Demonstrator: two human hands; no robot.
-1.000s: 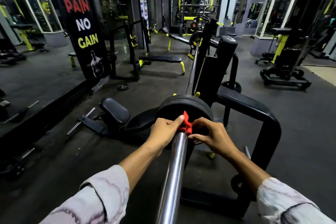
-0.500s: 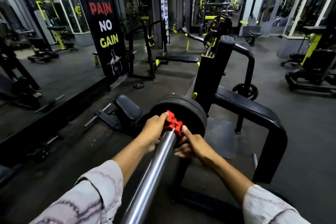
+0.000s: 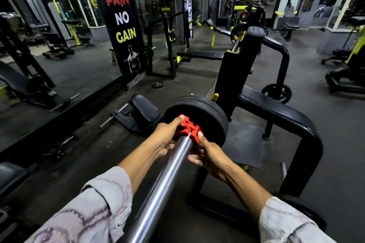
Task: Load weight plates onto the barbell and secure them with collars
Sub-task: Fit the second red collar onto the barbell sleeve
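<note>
Your left hand [image 3: 167,136] and right hand [image 3: 207,152] both grip the red plastic collar [image 3: 187,127] — it touches the black round weight plates [image 3: 205,112] on the chrome steel barbell [image 3: 164,179].

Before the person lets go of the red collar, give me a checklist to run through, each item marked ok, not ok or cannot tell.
1. Weight plates on the barbell sleeve: ok, black plates sit stacked on it.
2. Red collar on the sleeve, up against the outer plate: ok, no gap shows.
3. Collar locked: cannot tell, its clamp is hidden by the fingers.
4. Left hand on the collar: ok, it grips the collar's left side.
5. Right hand on the collar: ok, thumb presses its right side, fingers curled beneath.
6. Far end of the bar loaded and collared: cannot tell, too distant and partly hidden by the rack.
</note>
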